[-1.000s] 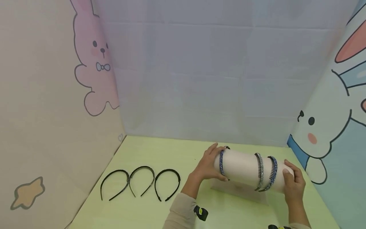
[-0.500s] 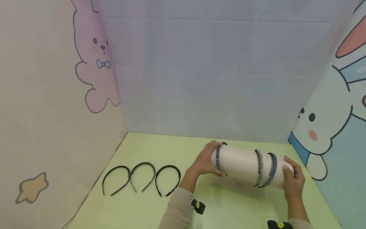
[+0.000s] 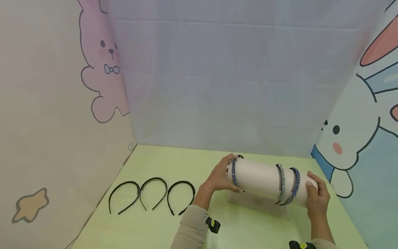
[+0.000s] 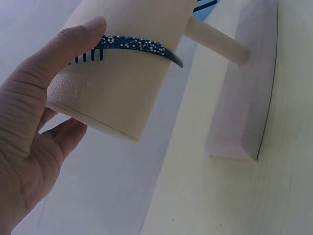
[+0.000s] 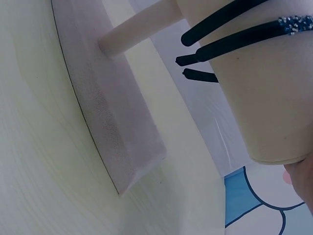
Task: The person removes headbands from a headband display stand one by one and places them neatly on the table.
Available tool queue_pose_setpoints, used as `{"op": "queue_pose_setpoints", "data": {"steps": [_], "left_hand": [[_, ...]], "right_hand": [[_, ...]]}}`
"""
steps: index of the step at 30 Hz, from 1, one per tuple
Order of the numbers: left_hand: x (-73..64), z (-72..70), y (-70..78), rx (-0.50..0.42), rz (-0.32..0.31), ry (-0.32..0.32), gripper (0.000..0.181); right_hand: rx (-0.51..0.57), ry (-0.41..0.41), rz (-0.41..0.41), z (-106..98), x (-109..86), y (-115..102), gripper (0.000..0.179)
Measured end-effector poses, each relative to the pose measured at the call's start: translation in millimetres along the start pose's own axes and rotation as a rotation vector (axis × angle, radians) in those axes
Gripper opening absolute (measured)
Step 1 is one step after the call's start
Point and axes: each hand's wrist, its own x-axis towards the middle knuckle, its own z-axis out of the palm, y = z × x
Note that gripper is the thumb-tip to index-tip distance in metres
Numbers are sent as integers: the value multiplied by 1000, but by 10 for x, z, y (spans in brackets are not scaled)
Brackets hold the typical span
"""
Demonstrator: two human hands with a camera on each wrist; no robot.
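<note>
A pale cylindrical headband stand (image 3: pixel 256 173) lies horizontally on its post above a long base (image 3: pixel 261 205). At its left end my left hand (image 3: pixel 219 176) spans a blue glittery headband (image 3: pixel 234 173); in the left wrist view the thumb (image 4: pixel 83 36) presses on that headband, and the other fingers go behind the cylinder's end. My right hand (image 3: pixel 318 195) grips the right end, thumb on the near side. Nearer that hand, a silver glittery headband (image 3: pixel 281 183) and another blue one (image 3: pixel 294 186) go round the cylinder. Dark headband tips (image 5: pixel 195 41) show underneath in the right wrist view.
Three dark headbands lie in a row at the left of the pale green table (image 3: pixel 149 231): a left one (image 3: pixel 110 195), a toothed middle one (image 3: pixel 153 179) and a right one (image 3: pixel 181 182). Walls printed with cartoon rabbits (image 3: pixel 107 83) enclose the table's back and sides.
The left blue headband has slid a little left along the cylinder, with my left hand moving along. My right hand keeps its grip on the right end. The view has shifted slightly.
</note>
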Motion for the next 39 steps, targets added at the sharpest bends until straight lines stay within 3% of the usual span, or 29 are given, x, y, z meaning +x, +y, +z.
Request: {"op": "queue_pose_setpoints", "data": {"steps": [6,12,17,22,29,35,39], "left_hand": [[25,2,-51,-61,31,-14,114],[61,-77,-57,-38,60,-41,112],[85,-132,-56,-25,114,-67,109],[83,-119,-76,4,149,-67,121],[51,-89,-109,68,155,-31,120],[41,-73,-96,196,157,-1,122],[48,-87,-107,205,178,-1,127]], "right_hand": [[75,22,-17,3,11,29,29],[118,6,-47,37,26,31,29],[109,8,-49,46,22,32,28],[75,-1,-58,28,46,20,29],[72,12,9,30,33,-3,26],[26,10,126,-16,62,-100,23],[-71,-17,148,-18,63,-186,22]]}}
